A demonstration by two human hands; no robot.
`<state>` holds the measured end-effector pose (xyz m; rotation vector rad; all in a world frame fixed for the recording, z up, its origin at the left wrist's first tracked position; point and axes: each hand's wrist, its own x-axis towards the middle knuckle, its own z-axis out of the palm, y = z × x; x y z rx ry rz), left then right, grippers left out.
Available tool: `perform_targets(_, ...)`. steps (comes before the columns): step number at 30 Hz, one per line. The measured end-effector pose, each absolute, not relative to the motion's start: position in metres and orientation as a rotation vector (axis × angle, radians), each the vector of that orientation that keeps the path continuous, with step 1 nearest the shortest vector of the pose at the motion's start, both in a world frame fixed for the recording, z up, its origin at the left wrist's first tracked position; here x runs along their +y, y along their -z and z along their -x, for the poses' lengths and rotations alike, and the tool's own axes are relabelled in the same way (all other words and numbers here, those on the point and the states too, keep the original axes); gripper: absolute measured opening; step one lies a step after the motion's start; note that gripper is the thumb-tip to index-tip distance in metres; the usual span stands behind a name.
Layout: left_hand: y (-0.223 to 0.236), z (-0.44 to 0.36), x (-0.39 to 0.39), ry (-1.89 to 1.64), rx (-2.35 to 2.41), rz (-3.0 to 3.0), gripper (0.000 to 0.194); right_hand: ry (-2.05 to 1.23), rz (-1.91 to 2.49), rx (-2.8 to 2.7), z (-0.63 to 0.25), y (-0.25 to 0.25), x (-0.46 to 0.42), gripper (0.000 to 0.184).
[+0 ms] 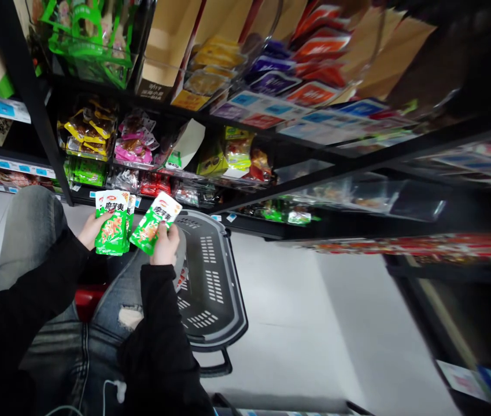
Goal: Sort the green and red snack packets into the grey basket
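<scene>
Several green-and-white snack packets (pixel 112 230) are fanned out in my left hand (pixel 91 230), which is closed on their left edge. A single packet of the same kind (pixel 148 231) is tilted in my right hand (pixel 166 245), with the thumb pressed on its front. The two hands are a short way apart above my knees, and the packets do not overlap. Beside my right leg stands a dark grey shopping basket (pixel 214 312) with slotted sides. Part of a packet with red lettering (pixel 182 278) shows inside it; my arm and leg hide the rest.
Black shelves with snack bins run across the front, holding yellow packets (pixel 91 128), pink packets (pixel 135 144) and orange packets (pixel 321 52). A shelf post (pixel 32 86) stands at left. A red seat (pixel 88 301) shows between my legs. White floor (pixel 288 312) lies right of the basket.
</scene>
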<state>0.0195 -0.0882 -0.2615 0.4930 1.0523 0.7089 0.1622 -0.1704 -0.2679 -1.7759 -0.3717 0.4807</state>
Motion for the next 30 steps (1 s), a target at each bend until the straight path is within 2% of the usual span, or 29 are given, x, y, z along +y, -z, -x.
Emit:
perform_targets(4,0.255,-0.018,-0.086,-0.645,0.966,-0.378,0.017,-0.327,2.023,-0.538,-0.164,0.258,-0.177,0.018)
perform_targets(11,0.252,-0.019,-0.088,-0.561,0.901,-0.338,0.022,-0.648,1.854,-0.835,-0.127,0.268,-0.164,0.025)
perform_targets(14,0.254,-0.02,-0.093,-0.594,0.912,-0.436,0.03,-0.806,1.755,-0.834,-0.125,0.273,-0.162,0.035)
perform_targets(17,0.259,-0.023,-0.096,-0.651,0.942,-0.518,0.039,-0.862,1.787,-0.862,-0.126,0.275,-0.162,0.034)
perform_targets(21,0.264,-0.024,-0.097,-0.661,0.95,-0.548,0.039,-0.836,1.805,-0.823,-0.127,0.278,-0.163,0.053)
perform_targets(30,0.268,-0.022,-0.093,-0.71,0.956,-0.571,0.045,-0.759,1.581,-0.517,-0.138,0.282,-0.165,0.051)
